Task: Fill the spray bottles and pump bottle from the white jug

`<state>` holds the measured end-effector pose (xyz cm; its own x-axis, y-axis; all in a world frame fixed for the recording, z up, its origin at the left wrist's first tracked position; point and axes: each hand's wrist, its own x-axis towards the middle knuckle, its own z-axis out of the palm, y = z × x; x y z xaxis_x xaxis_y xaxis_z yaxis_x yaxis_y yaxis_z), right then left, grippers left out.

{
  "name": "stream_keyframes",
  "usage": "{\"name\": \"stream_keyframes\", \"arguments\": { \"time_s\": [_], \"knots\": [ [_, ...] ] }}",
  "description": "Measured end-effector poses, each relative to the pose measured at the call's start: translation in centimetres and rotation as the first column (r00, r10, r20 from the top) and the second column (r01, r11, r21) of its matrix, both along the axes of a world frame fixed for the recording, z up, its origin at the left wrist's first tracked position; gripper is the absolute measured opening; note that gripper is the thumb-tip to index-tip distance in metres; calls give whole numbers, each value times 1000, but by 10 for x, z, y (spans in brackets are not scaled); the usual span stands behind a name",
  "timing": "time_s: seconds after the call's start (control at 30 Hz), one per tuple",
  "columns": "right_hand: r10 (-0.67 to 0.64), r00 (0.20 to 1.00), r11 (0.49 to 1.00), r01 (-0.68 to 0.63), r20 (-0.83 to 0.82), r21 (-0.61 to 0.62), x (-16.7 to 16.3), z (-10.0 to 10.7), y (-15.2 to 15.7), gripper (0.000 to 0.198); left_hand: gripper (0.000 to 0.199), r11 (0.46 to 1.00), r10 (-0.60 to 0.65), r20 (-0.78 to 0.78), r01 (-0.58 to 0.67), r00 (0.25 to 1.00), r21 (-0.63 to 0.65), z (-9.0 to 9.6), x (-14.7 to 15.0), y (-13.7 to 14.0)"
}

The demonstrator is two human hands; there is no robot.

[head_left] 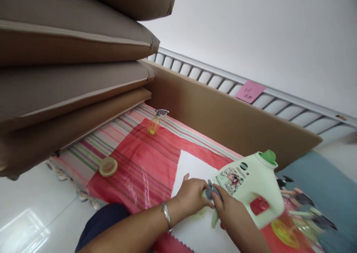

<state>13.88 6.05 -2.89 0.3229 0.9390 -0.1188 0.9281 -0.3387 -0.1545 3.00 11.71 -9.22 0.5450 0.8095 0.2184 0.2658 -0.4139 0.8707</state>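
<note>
Both my hands meet over a white sheet (192, 167) with a scalloped edge. My left hand (192, 195), with a silver bangle at the wrist, is closed around the upper part of a spray bottle (213, 190). My right hand (227, 204) grips its grey trigger head, and a pale green piece sticks out below. Fingers hide most of the bottle; a faint yellowish patch shows under them. Just right of my hands stands a large pale green jug (259, 186) with a green cap and a printed label, partly behind my right forearm.
Another spray bottle (154, 126) with yellow liquid stands on the red plastic sheet (158, 152). A round beige lid (108, 166) lies at left. Several blurred spray bottles (304, 215) crowd the right. Stacked brown cushions (78, 41) overhang the left, and a brown board (212, 104) borders the back.
</note>
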Motion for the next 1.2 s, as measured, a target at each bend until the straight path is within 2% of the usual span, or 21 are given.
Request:
{"name": "stream_keyframes", "arguments": {
  "time_s": [0.07,0.1,0.2,0.27,0.37,0.43,0.5,0.57,0.67,0.7,0.77,0.83,0.87,0.93,1.0,1.1,1.2],
  "knots": [
    [6,1000,1000,-6,-7,-1,-3,4,-1,44,28,999,43,21,-43,999,12,1,0,-3],
    [10,1000,1000,-11,-13,-10,-5,6,-1,44,29,1000,15,41,-16,999,9,2,-1,-3],
    [-1,1000,1000,1,-16,-12,-8,8,-3,43,24,984,-178,85,180,980,-17,4,-7,-1],
    [-11,1000,1000,11,-17,13,-7,6,-4,42,17,969,-242,90,246,966,-26,3,-8,1],
    [0,1000,999,1,-26,37,-2,1,-4,42,13,989,-148,83,149,985,-7,0,-4,0],
    [4,1000,999,-3,-27,38,-1,0,-4,41,17,1000,-24,84,23,996,10,-1,0,-3],
    [15,999,999,-14,-31,39,0,-1,-4,41,25,999,18,96,-20,995,27,-2,0,-4],
    [21,999,999,-20,-33,38,-1,0,-4,41,28,997,-78,109,76,991,28,-2,-2,-2],
    [14,999,999,-13,-30,32,-4,3,-4,42,22,973,-229,111,231,967,-3,-3,-4,1],
    [8,999,1000,-8,-31,24,-6,5,-4,42,19,975,-221,104,223,970,-13,-4,-4,2],
    [-2,999,1000,2,-40,8,-9,11,-4,41,20,993,-117,82,119,990,-17,-6,-3,2],
    [-4,998,1000,4,-55,3,-13,17,-5,40,29,999,-46,80,47,996,-14,-7,-1,1],
    [-2,998,1000,2,-61,7,-14,19,-6,39,35,998,-64,100,66,993,-18,-8,-1,1],
    [8,998,1000,-7,-66,22,-14,21,-7,38,41,979,-191,166,199,968,-33,-9,-1,1],
    [14,998,999,-12,-65,32,-13,21,-8,39,33,957,-274,191,286,943,-38,-10,-2,3],
    [28,998,999,-26,-52,37,-10,24,-9,40,21,979,-195,145,201,970,-30,-9,-1,4],
    [48,999,999,-47,-16,26,-11,32,-10,40,23,985,-158,194,170,968,-43,-6,0,2]
  ]
}}
